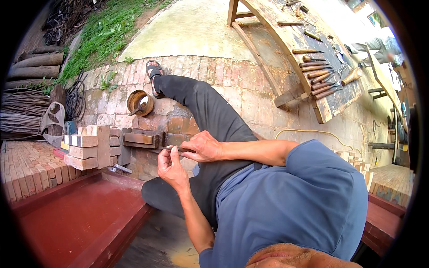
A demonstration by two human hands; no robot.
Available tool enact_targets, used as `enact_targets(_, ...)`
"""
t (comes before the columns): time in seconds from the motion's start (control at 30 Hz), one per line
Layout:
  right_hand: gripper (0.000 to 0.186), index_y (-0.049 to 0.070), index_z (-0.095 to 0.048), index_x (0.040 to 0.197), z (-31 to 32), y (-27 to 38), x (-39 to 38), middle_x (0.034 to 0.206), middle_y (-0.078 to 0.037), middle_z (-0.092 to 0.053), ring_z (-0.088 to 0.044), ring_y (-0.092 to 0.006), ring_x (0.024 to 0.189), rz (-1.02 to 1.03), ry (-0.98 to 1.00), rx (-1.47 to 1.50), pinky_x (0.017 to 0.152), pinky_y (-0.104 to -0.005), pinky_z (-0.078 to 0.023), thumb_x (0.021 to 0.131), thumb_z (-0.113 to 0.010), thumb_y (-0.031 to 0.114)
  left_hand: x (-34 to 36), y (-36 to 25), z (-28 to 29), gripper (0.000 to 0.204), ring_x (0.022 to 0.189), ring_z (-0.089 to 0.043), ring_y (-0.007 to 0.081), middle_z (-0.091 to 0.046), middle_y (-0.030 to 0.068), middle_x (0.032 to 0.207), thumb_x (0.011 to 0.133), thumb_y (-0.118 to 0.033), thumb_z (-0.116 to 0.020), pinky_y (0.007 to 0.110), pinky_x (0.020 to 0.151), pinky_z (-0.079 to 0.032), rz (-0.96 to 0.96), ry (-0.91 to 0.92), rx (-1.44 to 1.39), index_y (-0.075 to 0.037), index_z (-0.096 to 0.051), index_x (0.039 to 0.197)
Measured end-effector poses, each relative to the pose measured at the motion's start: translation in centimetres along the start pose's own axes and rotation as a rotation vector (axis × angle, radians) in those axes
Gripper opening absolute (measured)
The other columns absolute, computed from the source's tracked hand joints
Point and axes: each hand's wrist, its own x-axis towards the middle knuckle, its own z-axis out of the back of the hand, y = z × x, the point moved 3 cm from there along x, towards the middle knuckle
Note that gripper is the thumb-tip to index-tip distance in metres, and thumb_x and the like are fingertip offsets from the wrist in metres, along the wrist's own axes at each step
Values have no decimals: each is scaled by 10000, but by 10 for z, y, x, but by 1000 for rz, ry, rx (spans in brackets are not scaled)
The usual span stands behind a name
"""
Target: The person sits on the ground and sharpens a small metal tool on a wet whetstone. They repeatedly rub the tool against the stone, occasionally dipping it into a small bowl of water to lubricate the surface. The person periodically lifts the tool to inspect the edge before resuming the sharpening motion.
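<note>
My right hand [203,146] closes around a thin, dark, blade-like tool [180,149], whose exact kind I cannot make out. At the tool's other end, the thumb and fingers of my left hand [172,169] pinch together. Just beyond my fingers lies a worn brownish sharpening stone [139,138] on a low wooden block [156,140]. The hands are above my bent legs, close to the stone's near right end.
A round bucket [133,103] with a tool inside stands beyond the stone. Stacked pale blocks [83,152] and a red tray-like surface [67,219] are at left. Several wooden-handled chisels [318,73] lie on the workbench [328,107] at upper right. A yellow cord [308,130] crosses the paving.
</note>
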Motion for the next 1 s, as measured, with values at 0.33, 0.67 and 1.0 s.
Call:
enact_targets(0.33,176,38,-687,987,165,-54,77,726,-132,-685,-673,-221,599,-222,-648,26,544,-347,-504,924,-743,192,48,-2,10,229,834,-659,109,-740,78,1004,1018,-113,-638,262,778,-552,82,91,71,29,-702,1187)
enact_targets(0.67,103,54,-701,1030,186,-234,58,777,-29,-720,-682,-84,687,-493,-823,126,627,-261,-525,961,-678,127,53,86,105,223,785,-660,123,-739,78,934,996,-125,-644,274,729,-550,266,-58,422,44,-726,1117)
enact_targets(1.0,213,81,-736,1023,27,-396,-96,982,-131,-758,-722,-312,989,-1188,-591,-161,881,-417,-539,918,-698,262,53,98,86,198,799,-683,143,-749,97,908,986,-92,-642,303,751,-558,275,57,519,44,-735,1097)
